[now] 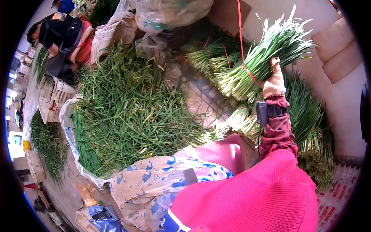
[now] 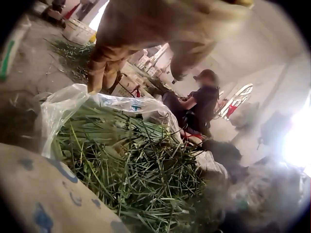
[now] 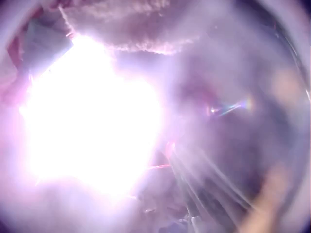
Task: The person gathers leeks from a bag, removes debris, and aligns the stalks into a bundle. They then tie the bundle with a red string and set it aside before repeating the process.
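Observation:
In the head view, the gloved right hand (image 1: 273,81) grips a bundle of long green stalks (image 1: 251,67) tied with a red band, above other tied bundles (image 1: 309,104). Its fingers are mostly hidden by the stalks. Glare washes out most of the right wrist view. At the lower left, the gloved left hand (image 1: 87,193) is empty, fingers loosely extended, beside the rim of a clear plastic sheet (image 1: 73,149). The left wrist view shows this glove (image 2: 150,29) large and close, above the sheet's edge (image 2: 126,103) and a heap of loose green stalks (image 2: 141,165).
A big heap of loose greens (image 1: 131,108) lies in front of the person's patterned apron (image 1: 150,185). A filled plastic bag (image 1: 174,13) stands at the top. Another person (image 1: 63,34) bends near a white crate (image 1: 58,98) at the upper left. Flattened cardboard (image 1: 340,50) lies at the right.

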Demonstrator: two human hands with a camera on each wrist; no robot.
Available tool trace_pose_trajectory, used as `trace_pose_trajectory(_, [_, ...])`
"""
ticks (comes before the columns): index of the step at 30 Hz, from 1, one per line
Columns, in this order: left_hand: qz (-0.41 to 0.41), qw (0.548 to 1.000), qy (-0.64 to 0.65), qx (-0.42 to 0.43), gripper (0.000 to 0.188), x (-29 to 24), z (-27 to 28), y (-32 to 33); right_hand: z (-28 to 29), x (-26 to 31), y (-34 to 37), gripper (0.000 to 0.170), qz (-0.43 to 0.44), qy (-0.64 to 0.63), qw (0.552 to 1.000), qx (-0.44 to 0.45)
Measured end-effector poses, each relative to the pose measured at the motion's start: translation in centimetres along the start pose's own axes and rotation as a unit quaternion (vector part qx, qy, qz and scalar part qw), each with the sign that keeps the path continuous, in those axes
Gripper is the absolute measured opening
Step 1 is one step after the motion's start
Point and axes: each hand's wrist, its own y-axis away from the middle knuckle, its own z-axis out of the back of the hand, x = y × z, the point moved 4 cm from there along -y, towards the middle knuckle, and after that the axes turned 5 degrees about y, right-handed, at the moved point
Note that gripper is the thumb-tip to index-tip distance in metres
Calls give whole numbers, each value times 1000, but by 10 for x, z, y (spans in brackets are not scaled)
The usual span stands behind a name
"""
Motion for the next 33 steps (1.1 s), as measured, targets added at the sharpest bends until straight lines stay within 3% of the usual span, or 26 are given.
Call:
trace_pose_trajectory(2, [6,1000,-19,-23,62,8,11,-8,38,22,-37,39,93,128,987,-32])
trace_pose_trajectory(4, [4,998,-25,-58,61,25,35,-28,13,38,-21,44,72,144,984,-78])
trace_pose_trajectory(5, [6,998,-24,-56,61,32,41,-35,4,50,-9,53,86,409,898,-139])
trace_pose_trajectory(6, [-1,998,-24,-54,61,35,43,-34,2,59,-3,64,97,642,739,-179])
trace_pose_trajectory(7, [-9,998,-23,-52,61,40,46,-33,34,57,-31,72,60,757,634,-147])
trace_pose_trajectory(9, [-34,997,-60,-27,62,41,41,-23,60,31,-52,80,11,792,578,-197])
trace_pose_trajectory(10, [-46,991,-111,50,59,51,46,-34,80,9,-56,92,-1,600,778,-186])
trace_pose_trajectory(11, [-50,987,-130,76,56,30,27,-7,78,-6,-49,88,13,701,657,-278])
trace_pose_trajectory(13, [-61,976,-166,126,50,-17,-17,52,86,-49,-39,78,132,774,605,-134])
trace_pose_trajectory(14, [-121,969,-172,129,50,-15,-18,54,83,-76,-24,75,137,754,636,-91])
trace_pose_trajectory(15, [-180,959,-178,130,51,-14,-18,56,63,-98,-2,64,113,799,588,-56])
trace_pose_trajectory(16, [-274,923,-239,129,50,-20,-22,66,25,-113,37,61,126,808,576,4])
trace_pose_trajectory(17, [-279,917,-258,122,50,-22,-22,75,-14,-130,75,57,66,772,631,29])
trace_pose_trajectory(18, [-285,909,-278,122,49,-26,-21,87,-7,-155,74,53,88,775,621,79])
trace_pose_trajectory(20, [-263,908,-310,102,48,-28,-14,111,-46,-193,115,49,63,710,660,238])
trace_pose_trajectory(22, [-244,911,-322,83,49,-3,4,115,-101,-212,170,48,-106,752,558,334])
trace_pose_trajectory(24, [-177,928,-322,62,51,22,25,125,-102,-251,178,42,-9,753,421,505])
trace_pose_trajectory(26, [-152,927,-341,35,51,53,50,133,-134,-272,215,41,-94,729,362,573])
trace_pose_trajectory(28, [-127,933,-336,13,49,97,76,136,-159,-298,242,41,-59,689,361,625])
trace_pose_trajectory(30, [-80,927,-365,-23,50,126,99,144,-207,-321,276,45,-80,680,355,637])
trace_pose_trajectory(33, [-22,920,-382,-87,54,168,126,169,-282,-370,317,48,24,651,350,673])
